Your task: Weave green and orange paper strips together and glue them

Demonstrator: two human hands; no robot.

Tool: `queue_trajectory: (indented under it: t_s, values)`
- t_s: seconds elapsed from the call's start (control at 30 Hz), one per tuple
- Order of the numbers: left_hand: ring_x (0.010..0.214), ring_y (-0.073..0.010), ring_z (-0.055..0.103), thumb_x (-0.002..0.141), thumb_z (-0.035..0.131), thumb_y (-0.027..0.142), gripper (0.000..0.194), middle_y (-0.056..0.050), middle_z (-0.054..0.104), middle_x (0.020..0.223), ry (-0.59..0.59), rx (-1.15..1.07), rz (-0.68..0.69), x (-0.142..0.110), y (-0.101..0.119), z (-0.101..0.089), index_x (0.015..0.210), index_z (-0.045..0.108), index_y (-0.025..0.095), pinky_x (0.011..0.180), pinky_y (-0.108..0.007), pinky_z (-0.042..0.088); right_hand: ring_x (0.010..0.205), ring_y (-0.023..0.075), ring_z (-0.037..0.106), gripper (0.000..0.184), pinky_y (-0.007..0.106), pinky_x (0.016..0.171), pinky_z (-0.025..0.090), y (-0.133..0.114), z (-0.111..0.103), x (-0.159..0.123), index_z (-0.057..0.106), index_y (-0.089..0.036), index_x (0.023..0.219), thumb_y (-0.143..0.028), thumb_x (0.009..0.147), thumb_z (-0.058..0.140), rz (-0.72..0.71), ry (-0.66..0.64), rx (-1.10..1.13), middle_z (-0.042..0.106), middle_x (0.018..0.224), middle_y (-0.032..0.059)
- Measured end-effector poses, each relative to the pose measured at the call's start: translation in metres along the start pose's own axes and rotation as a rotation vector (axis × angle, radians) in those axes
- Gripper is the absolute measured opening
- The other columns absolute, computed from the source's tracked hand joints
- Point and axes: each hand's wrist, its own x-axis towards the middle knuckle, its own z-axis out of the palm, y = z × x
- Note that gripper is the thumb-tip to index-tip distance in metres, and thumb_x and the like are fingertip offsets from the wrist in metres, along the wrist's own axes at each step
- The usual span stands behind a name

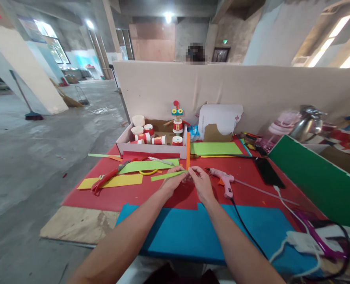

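My left hand (174, 179) and my right hand (199, 179) meet over the red table cover, fingers pinched together. Between them is the joined end of two paper strips. The green paper strip (166, 176) points left from my left fingers. Upward from the pinch stands the orange paper strip (188, 148), at roughly a right angle to the green one. Just right of my right hand lies a pink glue gun (222, 178), its nozzle toward my fingers. Red-handled scissors (108, 177) rest at the left, on yellow paper (124, 180) and near a wide green sheet (145, 166).
Behind my hands, a white box (148, 149) holds several paper cups and a paper-cup robot figure (177, 125). Green sheets (216, 148) lie at the back. To the right are a phone (268, 171), cables, a green board (317, 181) and a metal kettle (306, 122).
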Motion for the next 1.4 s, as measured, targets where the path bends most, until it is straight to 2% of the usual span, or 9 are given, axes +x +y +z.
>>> queue_trajectory:
  t_s: [0.13, 0.27, 0.53, 0.7, 1.0, 1.23, 1.4]
  values:
    - [0.052, -0.0087, 0.052, 0.059, 0.076, 0.035, 0.027, -0.002, 0.060, 0.058, 0.007, 0.020, 0.006, 0.0005, 0.0015, -0.0025, 0.063, 0.060, 0.013, 0.051, -0.021, 0.041, 0.052, 0.0126, 0.055, 0.023, 0.026, 0.056, 0.048, -0.0013, -0.0013, 0.0009, 0.059, -0.021, 0.066, -0.041, 0.065, 0.069, -0.009, 0.002, 0.022, 0.059, 0.055, -0.0042]
    - [0.051, -0.0098, 0.052, 0.060, 0.075, 0.039, 0.032, -0.006, 0.062, 0.061, -0.012, 0.030, -0.015, 0.0023, 0.0027, -0.0062, 0.064, 0.064, 0.010, 0.049, -0.023, 0.043, 0.050, 0.0133, 0.057, 0.025, 0.028, 0.055, 0.050, -0.0013, -0.0007, 0.0014, 0.057, -0.022, 0.067, -0.040, 0.061, 0.072, 0.058, 0.001, 0.120, 0.061, 0.054, -0.0043]
    - [0.050, -0.0086, 0.052, 0.054, 0.078, 0.031, 0.029, -0.001, 0.061, 0.058, 0.042, -0.026, -0.007, 0.0030, 0.0019, -0.0059, 0.065, 0.059, 0.013, 0.049, -0.021, 0.042, 0.053, 0.0154, 0.061, 0.028, 0.030, 0.058, 0.053, -0.0067, -0.0017, 0.0002, 0.065, -0.019, 0.067, -0.041, 0.054, 0.077, 0.159, -0.021, 0.121, 0.064, 0.055, -0.0026]
    - [0.050, -0.0087, 0.052, 0.055, 0.077, 0.032, 0.028, 0.000, 0.059, 0.057, 0.026, -0.001, 0.026, 0.0025, 0.0036, -0.0067, 0.063, 0.058, 0.013, 0.050, -0.021, 0.043, 0.057, 0.0172, 0.064, 0.029, 0.031, 0.061, 0.054, -0.0045, -0.0041, 0.0017, 0.067, -0.018, 0.067, -0.041, 0.053, 0.078, 0.186, -0.008, 0.090, 0.067, 0.061, 0.0004]
    - [0.048, -0.0092, 0.050, 0.059, 0.074, 0.034, 0.026, -0.002, 0.060, 0.055, 0.016, 0.043, 0.011, 0.0040, 0.0023, -0.0091, 0.062, 0.061, 0.011, 0.048, -0.022, 0.041, 0.056, 0.0160, 0.063, 0.031, 0.031, 0.063, 0.055, -0.0046, -0.0049, 0.0011, 0.069, -0.017, 0.069, -0.043, 0.054, 0.078, 0.172, -0.031, 0.079, 0.067, 0.060, 0.0007]
    - [0.044, -0.0085, 0.050, 0.055, 0.076, 0.032, 0.030, 0.003, 0.055, 0.051, 0.047, -0.013, 0.014, 0.0026, 0.0029, -0.0073, 0.064, 0.053, 0.015, 0.044, -0.021, 0.042, 0.059, 0.0143, 0.063, 0.032, 0.030, 0.068, 0.055, -0.0012, -0.0056, 0.0028, 0.069, -0.016, 0.071, -0.038, 0.051, 0.081, 0.170, -0.021, 0.110, 0.068, 0.062, 0.0002]
    - [0.048, -0.0093, 0.053, 0.055, 0.076, 0.030, 0.028, 0.001, 0.059, 0.056, 0.072, 0.005, 0.020, 0.0005, 0.0060, -0.0049, 0.064, 0.054, 0.015, 0.047, -0.022, 0.043, 0.059, 0.0143, 0.063, 0.031, 0.031, 0.068, 0.055, 0.0001, -0.0071, 0.0032, 0.068, -0.016, 0.072, -0.038, 0.053, 0.080, 0.159, -0.028, 0.080, 0.068, 0.062, 0.0005]
